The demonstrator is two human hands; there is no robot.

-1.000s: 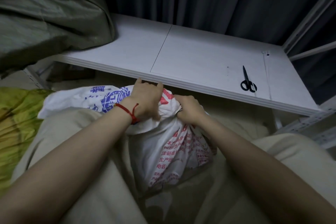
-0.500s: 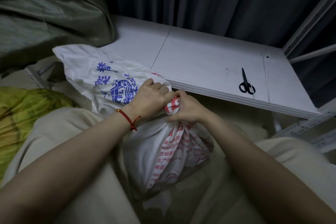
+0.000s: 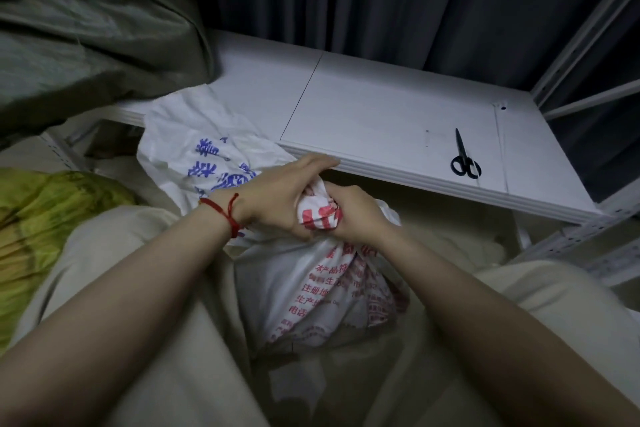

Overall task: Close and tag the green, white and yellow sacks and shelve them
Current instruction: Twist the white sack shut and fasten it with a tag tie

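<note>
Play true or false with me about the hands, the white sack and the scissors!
1. The left hand and the right hand both grip the white sack at its bunched top. True.
2. The scissors lie on the shelf. True.
3. The right hand holds the scissors. False: no hand touches them; they lie apart, to the right.
4. The white sack sits on top of the shelf. False: it sits lower, between the person's legs, in front of the shelf.
</note>
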